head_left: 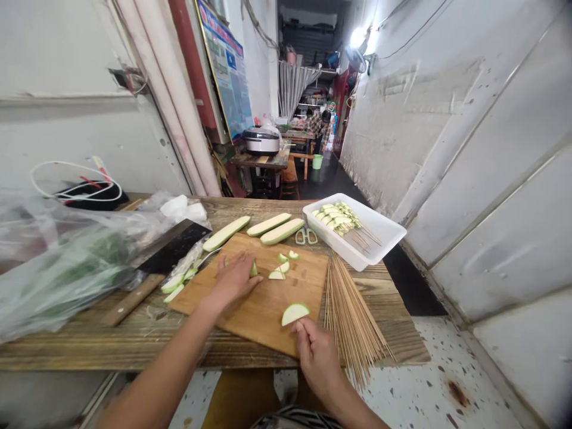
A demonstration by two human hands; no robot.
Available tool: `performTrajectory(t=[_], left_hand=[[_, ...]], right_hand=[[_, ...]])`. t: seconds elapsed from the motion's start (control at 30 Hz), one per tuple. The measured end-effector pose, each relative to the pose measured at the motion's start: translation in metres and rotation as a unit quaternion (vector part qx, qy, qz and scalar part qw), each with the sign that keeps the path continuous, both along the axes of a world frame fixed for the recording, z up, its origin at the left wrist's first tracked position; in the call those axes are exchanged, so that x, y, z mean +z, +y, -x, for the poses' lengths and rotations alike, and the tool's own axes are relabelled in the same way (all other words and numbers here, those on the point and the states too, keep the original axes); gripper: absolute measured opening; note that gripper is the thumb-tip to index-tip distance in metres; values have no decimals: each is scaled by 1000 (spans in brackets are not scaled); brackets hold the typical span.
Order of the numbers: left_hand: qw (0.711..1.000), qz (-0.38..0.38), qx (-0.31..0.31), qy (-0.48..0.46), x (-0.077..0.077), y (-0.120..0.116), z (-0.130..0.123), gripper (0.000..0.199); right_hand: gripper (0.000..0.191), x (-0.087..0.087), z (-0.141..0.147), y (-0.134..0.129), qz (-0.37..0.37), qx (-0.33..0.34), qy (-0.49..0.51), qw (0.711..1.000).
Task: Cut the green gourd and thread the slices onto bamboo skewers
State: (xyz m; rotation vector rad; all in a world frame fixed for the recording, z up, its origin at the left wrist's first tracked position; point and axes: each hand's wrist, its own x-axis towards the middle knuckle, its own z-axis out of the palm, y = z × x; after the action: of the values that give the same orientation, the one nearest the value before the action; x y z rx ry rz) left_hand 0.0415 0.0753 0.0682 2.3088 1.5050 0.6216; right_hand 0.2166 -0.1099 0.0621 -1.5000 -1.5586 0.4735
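My left hand (236, 275) lies palm down over the left part of the wooden cutting board (263, 316), fingers spread. Partly hidden under it is a cut zucchini piece (254, 269), its green skin showing between finger and thumb. Near the board's front right, my right hand (318, 351) is closed, pinching at the lower edge of a half-moon zucchini slice (295, 314). Whether a skewer runs through that slice I cannot tell. Several small zucchini offcuts (277, 274) rest mid-board. Bamboo skewers (351, 322) lie fanned out beside my right hand.
Halved zucchinis (281, 231) lie behind the board, with scissors (306, 236) alongside. A white tray (379, 229) at the back right holds skewered slices (335, 215). To the left are a cleaver (165, 247), zucchini scraps (179, 280) and plastic bags (67, 262). A person (319, 125) is far back.
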Motion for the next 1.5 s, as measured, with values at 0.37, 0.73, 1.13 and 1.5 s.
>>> performTrajectory(t=[0.37, 0.73, 1.13, 1.5], left_hand=[[989, 14, -130, 69, -5, 28, 20, 56], [783, 313, -107, -527, 27, -23, 13, 61], [460, 438, -47, -771, 21, -50, -10, 42], [413, 423, -4, -806, 18, -56, -18, 30]], right_hand=[[30, -2, -1, -3, 20, 15, -4, 1000], [28, 13, 2, -13, 40, 63, 57, 996], [27, 17, 13, -16, 80, 91, 88, 989], [28, 10, 16, -14, 90, 95, 85, 988]])
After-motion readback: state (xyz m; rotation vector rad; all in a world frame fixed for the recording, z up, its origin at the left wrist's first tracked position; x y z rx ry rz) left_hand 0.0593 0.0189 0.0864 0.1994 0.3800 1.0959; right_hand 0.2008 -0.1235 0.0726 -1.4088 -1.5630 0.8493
